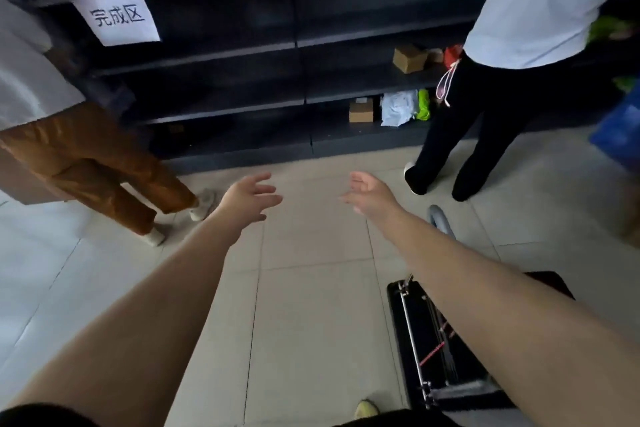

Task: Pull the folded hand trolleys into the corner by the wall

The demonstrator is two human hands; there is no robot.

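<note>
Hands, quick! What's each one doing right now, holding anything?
Left hand: open, fingers spread, holding nothing.
Right hand: open, holding nothing; the folded trolley lies on the floor under that arm.

Pale beige tiled floor (311, 305) – a folded black hand trolley with chrome bars (426, 340) lies flat on it, lower right. Dark multi-tier metal shelving (225, 107) stands on the tiles – small brown cardboard box (361, 110) and white plastic parcel (398, 107) on its low shelf.
</note>
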